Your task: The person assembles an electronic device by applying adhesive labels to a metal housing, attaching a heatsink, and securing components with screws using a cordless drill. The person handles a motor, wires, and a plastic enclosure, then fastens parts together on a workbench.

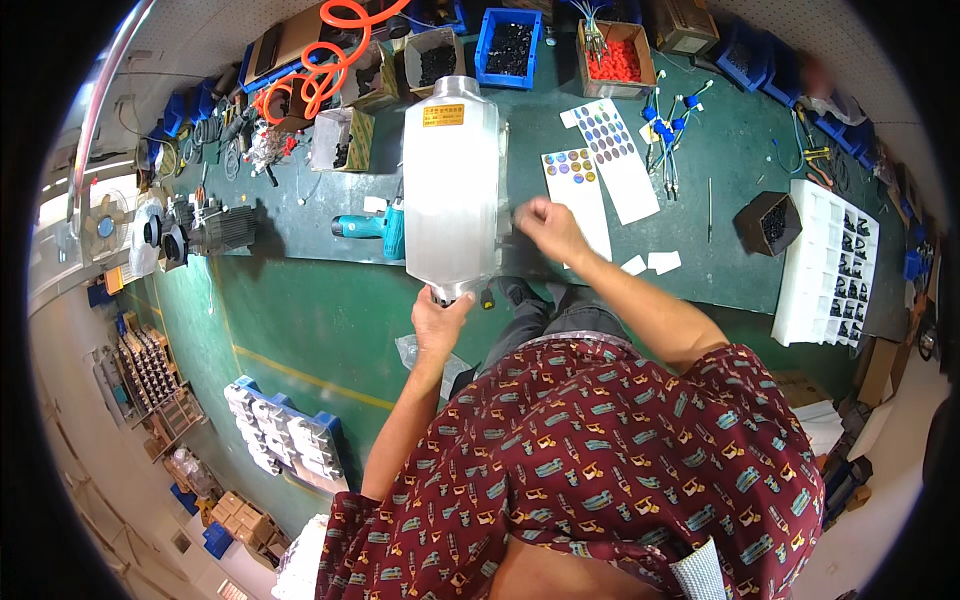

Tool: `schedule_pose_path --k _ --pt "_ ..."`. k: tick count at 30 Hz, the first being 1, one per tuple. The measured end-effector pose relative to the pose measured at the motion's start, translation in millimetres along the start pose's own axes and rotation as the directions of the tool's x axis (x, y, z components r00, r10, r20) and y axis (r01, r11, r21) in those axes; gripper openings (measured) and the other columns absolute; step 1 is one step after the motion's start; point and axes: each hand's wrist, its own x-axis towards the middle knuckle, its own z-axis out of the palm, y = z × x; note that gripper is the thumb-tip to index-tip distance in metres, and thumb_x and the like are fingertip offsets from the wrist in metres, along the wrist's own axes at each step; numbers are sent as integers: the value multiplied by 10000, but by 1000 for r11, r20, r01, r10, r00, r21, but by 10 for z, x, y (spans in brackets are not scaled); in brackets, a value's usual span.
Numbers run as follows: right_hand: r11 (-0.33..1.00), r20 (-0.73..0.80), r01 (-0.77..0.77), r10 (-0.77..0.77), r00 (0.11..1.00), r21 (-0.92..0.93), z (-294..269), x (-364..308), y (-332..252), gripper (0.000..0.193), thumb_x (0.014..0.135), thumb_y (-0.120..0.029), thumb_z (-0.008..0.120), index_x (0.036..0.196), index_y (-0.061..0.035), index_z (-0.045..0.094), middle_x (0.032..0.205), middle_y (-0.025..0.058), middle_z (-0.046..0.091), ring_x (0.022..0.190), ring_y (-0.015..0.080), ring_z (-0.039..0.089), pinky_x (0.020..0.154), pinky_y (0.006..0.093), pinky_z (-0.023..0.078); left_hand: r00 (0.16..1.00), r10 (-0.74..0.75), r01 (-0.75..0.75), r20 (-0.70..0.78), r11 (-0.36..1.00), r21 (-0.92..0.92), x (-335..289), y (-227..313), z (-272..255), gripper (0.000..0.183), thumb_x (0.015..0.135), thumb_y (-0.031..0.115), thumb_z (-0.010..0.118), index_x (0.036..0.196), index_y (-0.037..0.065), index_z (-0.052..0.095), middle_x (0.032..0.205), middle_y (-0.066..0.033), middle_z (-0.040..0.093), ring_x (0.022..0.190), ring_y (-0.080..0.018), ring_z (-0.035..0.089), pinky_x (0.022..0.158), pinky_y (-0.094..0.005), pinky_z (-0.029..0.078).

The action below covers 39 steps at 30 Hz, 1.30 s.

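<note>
A large silver metal housing (450,190) with a short round neck at its far end and a yellow label (443,116) lies over the workbench's near edge. My left hand (438,318) is closed round its narrow near end. Beside its right side is my right hand (550,228), fingers curled together and slightly blurred; whatever they hold, if anything, is hidden. A teal cordless drill (385,230) lies against the housing's left side. Right of my right hand is a sheet of round shiny stickers (572,168), with a second sticker sheet (602,130) beyond it.
Along the bench's back stand a blue bin of black parts (506,48), a box of red parts (618,62) and an orange coiled hose (325,75). At right are an open box (768,223) and a white foam tray (815,265). Motors (205,230) sit at left.
</note>
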Motion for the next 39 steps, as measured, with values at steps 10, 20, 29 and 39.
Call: schedule_pose_path --k 10,20,29,39 --pt "988 94 -130 123 988 79 350 -227 -44 291 856 -184 767 1052 30 746 980 149 764 884 210 719 832 335 552 998 -28 30 54 999 -37 -9 -103 -114 335 832 132 818 1084 -23 659 846 -46 708 684 -94 643 570 -262 545" --pt "990 113 -133 128 985 37 313 -167 -72 220 840 -170 767 934 28 770 910 149 770 826 216 722 794 338 553 998 63 -64 28 996 59 -27 -47 -115 313 792 130 843 1011 -26 682 715 -24 686 601 -74 585 550 -268 483" --pt "992 92 -124 120 989 38 348 -157 -33 208 826 -173 770 916 14 773 889 149 768 818 227 723 786 341 555 998 63 -65 30 995 79 -23 -143 -136 344 782 143 852 1026 -32 684 778 -57 723 662 -79 616 606 -269 514" --pt "989 146 -27 48 988 -146 256 -76 8 183 859 -155 660 900 -7 761 859 133 760 803 208 711 746 354 555 993 100 -92 70 990 -110 23 -187 -112 405 784 127 841 1091 -58 651 856 -97 734 745 -144 668 667 -324 549"
